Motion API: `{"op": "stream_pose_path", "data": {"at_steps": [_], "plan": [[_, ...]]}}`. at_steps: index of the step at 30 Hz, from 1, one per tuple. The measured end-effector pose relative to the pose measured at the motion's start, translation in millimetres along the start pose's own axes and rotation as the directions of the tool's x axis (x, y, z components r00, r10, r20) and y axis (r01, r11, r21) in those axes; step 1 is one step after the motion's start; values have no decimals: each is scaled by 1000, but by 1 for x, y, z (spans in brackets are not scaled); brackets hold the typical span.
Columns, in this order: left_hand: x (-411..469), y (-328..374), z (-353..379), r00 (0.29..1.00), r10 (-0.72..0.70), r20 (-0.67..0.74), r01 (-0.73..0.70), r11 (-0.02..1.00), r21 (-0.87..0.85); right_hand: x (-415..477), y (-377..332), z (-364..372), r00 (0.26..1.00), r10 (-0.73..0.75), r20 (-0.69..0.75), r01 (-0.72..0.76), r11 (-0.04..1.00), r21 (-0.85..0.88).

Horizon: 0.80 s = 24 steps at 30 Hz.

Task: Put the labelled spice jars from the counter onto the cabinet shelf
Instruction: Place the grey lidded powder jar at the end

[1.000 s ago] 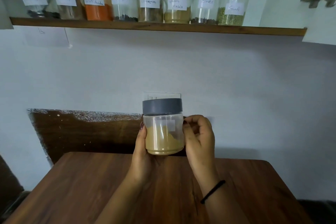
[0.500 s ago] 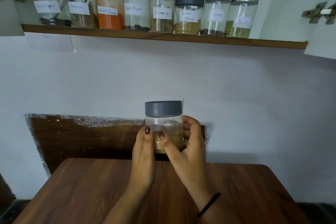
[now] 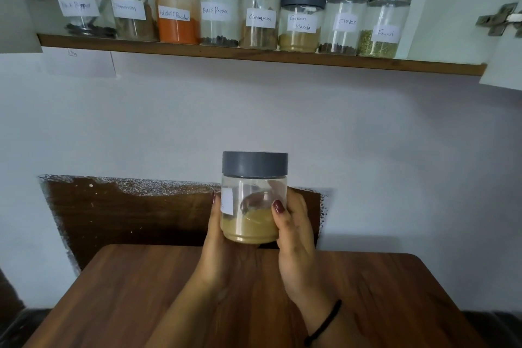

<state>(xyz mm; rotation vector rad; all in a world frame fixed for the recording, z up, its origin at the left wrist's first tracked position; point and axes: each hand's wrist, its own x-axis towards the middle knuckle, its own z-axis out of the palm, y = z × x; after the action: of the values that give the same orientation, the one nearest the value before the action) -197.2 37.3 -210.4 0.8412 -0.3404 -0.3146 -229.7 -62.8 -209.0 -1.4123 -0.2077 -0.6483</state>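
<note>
The jar [image 3: 254, 200] has turned, label now leftward; both hands, left hand [image 3: 217, 237] and right hand [image 3: 293, 232], clasp it; keep it upright toward the shelf [image 3: 254, 56] at upper right.

Both hands hold a jar [image 3: 252, 206] up above the wooden table [image 3: 113, 305]. The left hand [image 3: 219, 237] is on one side, the right hand [image 3: 295, 234] on the other. The jar has a grey lid and yellow powder inside. High above the table, eight jars stand in a row on the shelf [image 3: 254, 55].
</note>
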Motion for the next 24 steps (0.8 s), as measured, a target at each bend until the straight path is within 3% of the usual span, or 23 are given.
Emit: {"op": "stream_pose_path", "data": {"at_steps": [5, 11, 17, 20, 24], "plan": [[-2, -1, -3, 1000, -5, -19, 4, 999, -50, 1, 4, -1, 999, -24, -32, 20, 993, -120], [5, 9, -5, 988, 85, -131, -60, 981, 187, 13, 9, -3, 988, -107, -111, 75, 963, -259], [5, 5, -5, 978, 116, -173, -68, 962, 264, 14, -7, -1, 999, -32, -6, 31, 984, -174], [6, 8, -5, 974, 138, -180, -79, 951, 299, 14, -6, -1, 999, 40, 37, -29, 968, -250], [9, 13, -4, 977, 158, -146, -98, 932, 350, 19, -8, -1, 997, 29, 73, -6, 954, -299]]}}
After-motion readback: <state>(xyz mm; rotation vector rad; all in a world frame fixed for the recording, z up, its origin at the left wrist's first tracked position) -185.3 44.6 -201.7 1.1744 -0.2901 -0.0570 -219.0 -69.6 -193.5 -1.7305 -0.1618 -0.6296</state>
